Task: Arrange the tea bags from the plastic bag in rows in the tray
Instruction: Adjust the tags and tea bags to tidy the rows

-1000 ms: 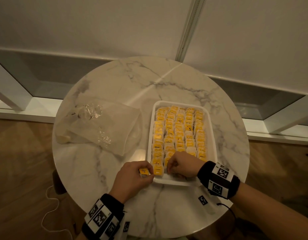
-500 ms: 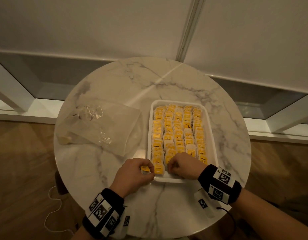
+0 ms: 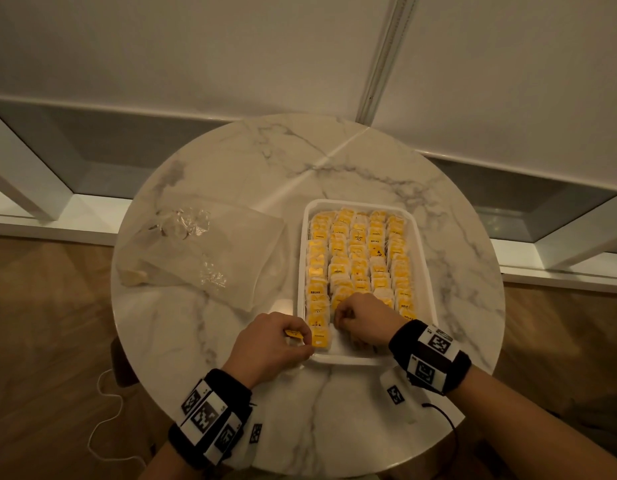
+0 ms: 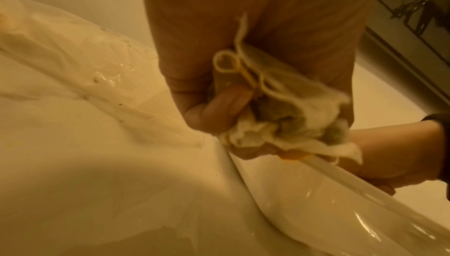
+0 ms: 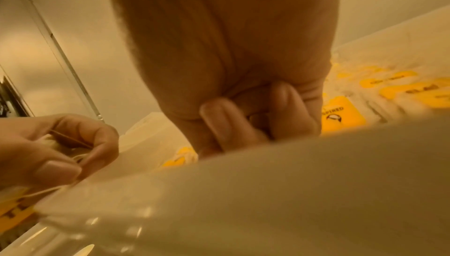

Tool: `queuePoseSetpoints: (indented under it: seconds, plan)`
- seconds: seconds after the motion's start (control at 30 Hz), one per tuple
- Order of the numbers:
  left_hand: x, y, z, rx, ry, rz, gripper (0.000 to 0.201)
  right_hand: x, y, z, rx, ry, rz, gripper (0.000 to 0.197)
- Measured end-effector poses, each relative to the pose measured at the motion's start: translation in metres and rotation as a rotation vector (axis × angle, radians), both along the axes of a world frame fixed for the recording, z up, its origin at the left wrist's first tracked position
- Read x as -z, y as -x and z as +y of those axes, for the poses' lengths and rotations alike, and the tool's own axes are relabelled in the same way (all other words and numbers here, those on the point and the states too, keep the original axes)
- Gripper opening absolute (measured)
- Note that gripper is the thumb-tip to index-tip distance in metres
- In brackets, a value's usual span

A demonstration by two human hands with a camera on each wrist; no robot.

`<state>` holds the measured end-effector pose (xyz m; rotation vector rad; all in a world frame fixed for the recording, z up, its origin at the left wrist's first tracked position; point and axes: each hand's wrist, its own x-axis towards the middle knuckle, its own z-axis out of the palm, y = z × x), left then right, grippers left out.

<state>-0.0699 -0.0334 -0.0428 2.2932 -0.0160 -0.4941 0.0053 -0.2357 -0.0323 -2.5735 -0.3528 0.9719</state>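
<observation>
Both forearms come in from 6 o'clock, wrists low over the marble table [image 3: 334,161]. Left hand [image 3: 270,344] sits knuckles-up just outside the white tray [image 3: 425,258], at its 7 o'clock corner, fingers curled tight on a bunch of tea bags [image 4: 280,110]; wrist cam shows crumpled paper pouches and string loops packed in the palm, and from the head cam one yellow tag [image 3: 293,342] pokes out betw. thumb and forefinger. Right hand [image 3: 364,323] is inside the tray at its 6 o'clock end, fingers folded down under the palm; can't tell if it's pinching a bag or just pressing. Tray's rows of tea bags [image 3: 360,258] run w/ yellow tags up, filling most of it toward 12. Plastic bag [image 3: 210,258] lies flat at the tray's 9 o'clock, well apart from both hands, one pale lump visible at its far-left corner.
</observation>
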Motion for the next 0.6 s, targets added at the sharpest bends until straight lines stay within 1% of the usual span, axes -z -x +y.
queuePoseSetpoints:
  seconds: [0.13,0.17,0.23,0.33,0.37,0.43,0.5,0.6]
  plan:
    - [0.002,-0.002,0.001,-0.001,0.055,0.038,0.008,-0.005,0.001,0.001,-0.004,-0.004,0.009,0.02]
    - [0.001,-0.002,0.001,-0.008,0.087,0.042,0.009,-0.008,0.002,0.001,0.0,-0.016,0.018,0.02]
    - [0.001,-0.001,0.002,-0.034,0.174,0.046,0.02,-0.016,0.004,0.0,0.014,-0.06,0.037,0.02]
    - [0.002,0.004,0.004,-0.077,0.326,0.039,0.011,-0.033,0.01,-0.005,0.05,-0.13,0.056,0.019]
    - [0.002,0.006,0.005,-0.103,0.378,0.028,0.014,-0.039,0.012,-0.007,0.064,-0.157,0.058,0.018]
    - [0.0,0.009,0.005,-0.206,0.491,0.026,0.019,-0.049,0.019,-0.01,0.089,-0.238,0.064,0.018]
    - [-0.004,0.012,0.002,-0.351,0.642,0.071,0.024,-0.058,0.028,-0.009,0.098,-0.349,0.068,0.017]
    - [-0.014,0.016,-0.006,-0.558,0.922,0.261,0.04,-0.067,0.043,-0.001,0.118,-0.546,0.042,0.01]
